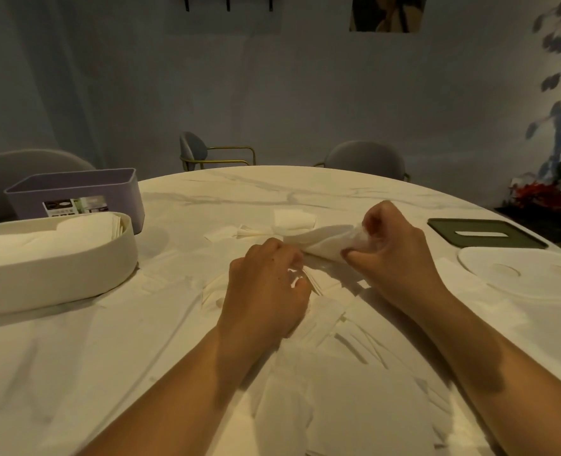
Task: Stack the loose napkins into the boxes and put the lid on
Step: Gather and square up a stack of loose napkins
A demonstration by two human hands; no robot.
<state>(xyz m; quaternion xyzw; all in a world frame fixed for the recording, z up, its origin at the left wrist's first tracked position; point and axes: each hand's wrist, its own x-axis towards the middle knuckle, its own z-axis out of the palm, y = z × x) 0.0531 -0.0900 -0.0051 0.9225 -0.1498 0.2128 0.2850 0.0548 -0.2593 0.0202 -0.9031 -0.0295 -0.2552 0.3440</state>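
My right fingers [376, 222] and thumb were curled in a pinch on one end of a soft white paper napkin [321, 243], holding it raised off the round white marble table [338, 195]. My left fingers [284, 258] were curled too, nipping what looked like the thin edges of the loose folded napkins [325, 284] beneath them. I could not tell whether they also held the raised napkin's near end.

Outward from my right hand [394, 251] and left hand [266, 291], more sheets lay scattered at twelve and six o'clock. The cream oval box [75, 258] sat at nine o'clock, already part filled with flat napkins. The lilac rectangular box [75, 189] stood just behind it at ten. At three o'clock lay the dark green slotted lid [486, 233] and the white oval lid [519, 274], both off.

I judged myself mid-gathering, squaring a sheet before stacking. Next it would need carrying flat to nine o'clock without crumpling. Much remained, and the lids came last
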